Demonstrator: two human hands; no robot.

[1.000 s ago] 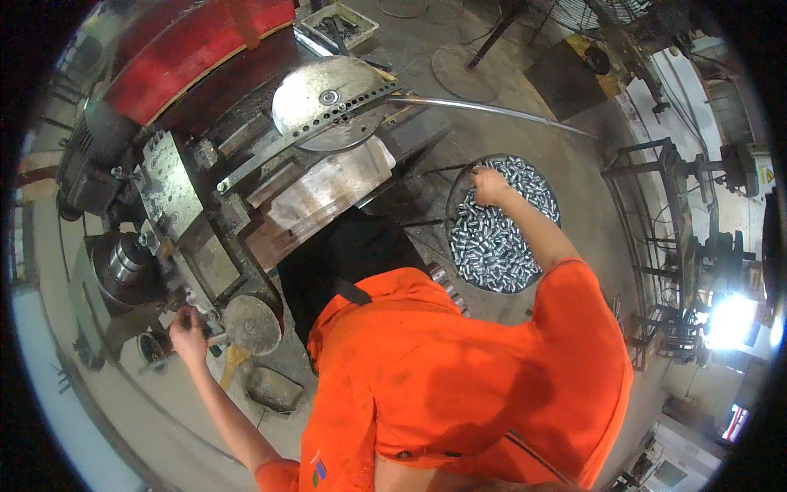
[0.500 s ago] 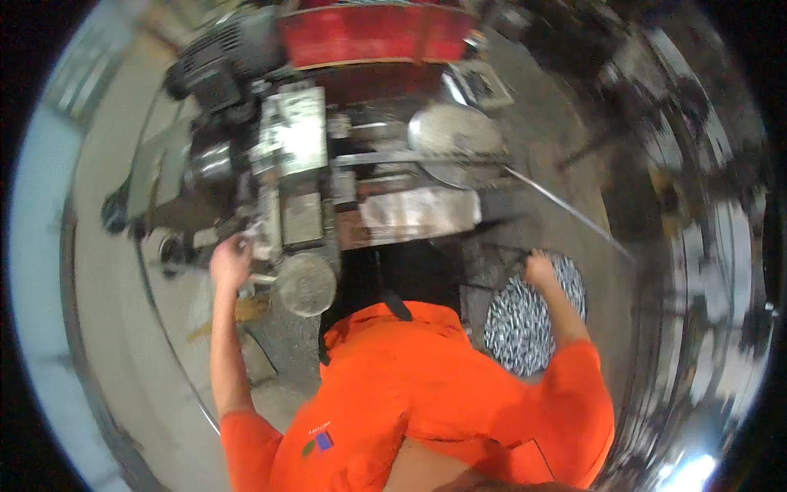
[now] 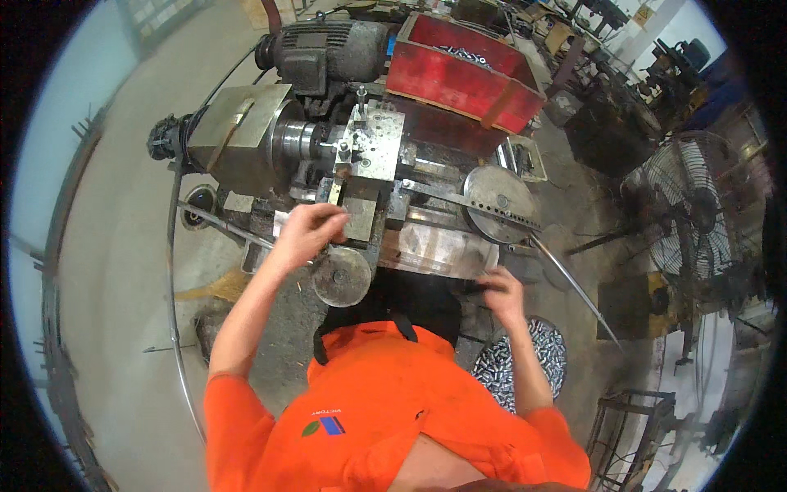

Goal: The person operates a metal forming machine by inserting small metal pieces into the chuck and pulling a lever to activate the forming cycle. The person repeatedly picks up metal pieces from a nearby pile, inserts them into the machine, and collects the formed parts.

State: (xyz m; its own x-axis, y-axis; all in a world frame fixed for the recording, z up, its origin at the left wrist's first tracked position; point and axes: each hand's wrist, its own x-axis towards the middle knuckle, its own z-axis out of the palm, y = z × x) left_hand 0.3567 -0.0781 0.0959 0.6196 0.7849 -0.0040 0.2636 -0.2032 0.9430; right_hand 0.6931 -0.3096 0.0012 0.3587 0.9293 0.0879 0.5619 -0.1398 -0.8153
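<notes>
A small metal lathe stands before me, with a chuck [image 3: 299, 139] at its left and a tool block [image 3: 373, 148] beside it. My left hand [image 3: 310, 232] is at the near end of its slide, above a round metal handwheel [image 3: 341, 277]. Its fingers are curled together; whatever they hold is hidden. My right hand [image 3: 502, 293] is at the near right corner of a pale, stained sheet [image 3: 438, 250], fingertips pinched; I cannot make out anything in them. Below my right forearm, a heap of small shiny metal cylinders [image 3: 543, 353] lies beside my leg.
Behind the lathe are an electric motor [image 3: 332, 53] and a red box [image 3: 459, 94] holding metal parts. A perforated bar [image 3: 467, 203] crosses a large disc [image 3: 498, 193], and a long rod [image 3: 574, 287] juts out rightward. A fan [image 3: 684, 205] stands at the right.
My left hand has moved right, toward the slide and handwheel. My right hand has left the heap of metal cylinders and come up toward the pale sheet. The view has shifted and become sharper.
</notes>
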